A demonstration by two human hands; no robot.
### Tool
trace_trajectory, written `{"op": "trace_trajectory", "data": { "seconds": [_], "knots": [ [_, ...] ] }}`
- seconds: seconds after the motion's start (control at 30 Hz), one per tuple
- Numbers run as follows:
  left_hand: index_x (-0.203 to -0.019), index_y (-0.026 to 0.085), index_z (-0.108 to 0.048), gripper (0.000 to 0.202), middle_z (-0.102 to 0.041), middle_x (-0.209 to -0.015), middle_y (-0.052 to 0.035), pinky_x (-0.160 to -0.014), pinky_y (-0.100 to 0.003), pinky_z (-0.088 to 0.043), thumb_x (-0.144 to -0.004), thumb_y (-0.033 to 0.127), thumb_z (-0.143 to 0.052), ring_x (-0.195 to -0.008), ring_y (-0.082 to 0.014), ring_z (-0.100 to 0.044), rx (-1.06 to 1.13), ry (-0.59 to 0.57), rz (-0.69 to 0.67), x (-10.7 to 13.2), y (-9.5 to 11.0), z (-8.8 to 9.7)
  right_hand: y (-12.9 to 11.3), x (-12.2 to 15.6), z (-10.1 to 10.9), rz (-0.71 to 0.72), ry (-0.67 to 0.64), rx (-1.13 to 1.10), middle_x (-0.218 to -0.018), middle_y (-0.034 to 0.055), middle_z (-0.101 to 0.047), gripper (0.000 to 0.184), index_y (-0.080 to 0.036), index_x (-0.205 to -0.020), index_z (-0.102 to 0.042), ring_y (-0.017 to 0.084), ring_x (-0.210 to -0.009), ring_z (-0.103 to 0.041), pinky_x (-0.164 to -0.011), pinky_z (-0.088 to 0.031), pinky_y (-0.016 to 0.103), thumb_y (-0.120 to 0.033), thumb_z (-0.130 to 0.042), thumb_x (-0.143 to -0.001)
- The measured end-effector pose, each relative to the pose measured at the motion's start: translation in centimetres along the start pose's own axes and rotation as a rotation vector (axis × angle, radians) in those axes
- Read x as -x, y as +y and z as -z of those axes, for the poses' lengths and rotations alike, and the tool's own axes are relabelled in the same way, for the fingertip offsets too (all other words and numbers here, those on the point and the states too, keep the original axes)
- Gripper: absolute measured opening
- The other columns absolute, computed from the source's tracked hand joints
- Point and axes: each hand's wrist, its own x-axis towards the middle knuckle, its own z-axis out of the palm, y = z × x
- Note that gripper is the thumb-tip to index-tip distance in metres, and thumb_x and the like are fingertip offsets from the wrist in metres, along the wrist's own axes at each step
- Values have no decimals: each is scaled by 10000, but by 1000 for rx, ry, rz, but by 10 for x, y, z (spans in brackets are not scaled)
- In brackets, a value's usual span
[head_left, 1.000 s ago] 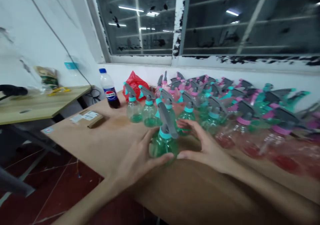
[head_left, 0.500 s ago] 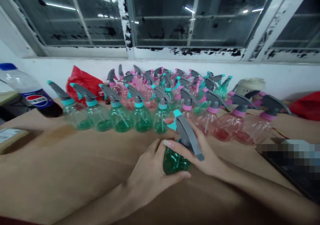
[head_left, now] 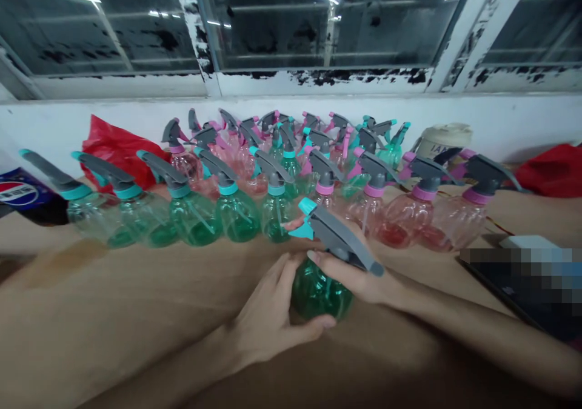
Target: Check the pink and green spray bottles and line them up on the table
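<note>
A green spray bottle (head_left: pixel 324 291) with a grey trigger head and turquoise nozzle is between my two hands, near the middle of the view. My left hand (head_left: pixel 270 312) is wrapped round the lower left of its body, thumb across the front. My right hand (head_left: pixel 359 279) closes round the neck just under the spray head, with a fingertip showing behind the turquoise trigger. The nozzle points to the upper left. Just beyond stands a front row of bottles, green ones (head_left: pixel 239 218) with turquoise collars at left and pink ones (head_left: pixel 404 221) with pink collars at right.
More pink and green spray bottles crowd behind the front row, against the white wall. Red plastic bags (head_left: pixel 120 154) lie at both sides. A cola bottle (head_left: pixel 34 197) stands far left, a pale tub (head_left: pixel 443 139) back right, and a dark flat device (head_left: pixel 509 291) at right.
The view has swung to the right and come closer, so the rows sit further left. The held bottle's head has turned, its handle leaning further to the right. Both hands keep their hold.
</note>
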Motion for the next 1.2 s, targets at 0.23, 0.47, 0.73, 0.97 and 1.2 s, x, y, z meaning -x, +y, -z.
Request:
{"op": "trace_trajectory", "data": {
  "seconds": [0.23,0.47,0.73,0.97,1.2],
  "knots": [
    [-1439,120,-192,1001,-376,-1421,-247,-1037,-580,-332,-735,714,-584,-1298,-411,-374,-251,-149,-101,-3,-38,-3,2,-1,11,1,-52,-37,-823,2,-605,335,-247,-1018,-634,141,-623,-550,-605,-463,296,-134,-548,-715],
    [-1463,153,-200,1062,-398,-1433,-215,-1057,-575,-319,-686,764,-588,-1310,-397,-381,-334,-250,-75,-6,-33,4,1,2,9,14,-25,-6,-829,2,-640,215,-245,-1012,-628,138,-637,-591,-623,-485,301,-225,-583,-803],
    [-1493,128,-49,1168,-286,-1499,-220,-1113,-548,-242,-681,782,-575,-1390,-368,-225,-304,-265,-94,-7,-33,4,-6,0,7,-18,1,62,-742,17,-616,118,-182,-821,-600,151,-676,-613,-617,-485,301,-293,-563,-836],
    [-1501,147,-26,1172,-270,-1508,-210,-1105,-558,-254,-683,778,-579,-1377,-389,-245,-330,-257,-92,-6,-33,3,1,2,4,-23,37,-18,-864,18,-666,204,-216,-1015,-637,153,-745,-643,-708,-510,316,-296,-602,-831],
    [-1498,135,-94,1084,-288,-1501,-209,-1109,-550,-244,-734,752,-554,-1384,-377,-236,-376,-244,-122,-3,-33,2,0,5,4,-35,44,25,-745,-3,-600,178,-224,-986,-641,146,-641,-578,-619,-488,306,-283,-600,-823]
  ]
}}
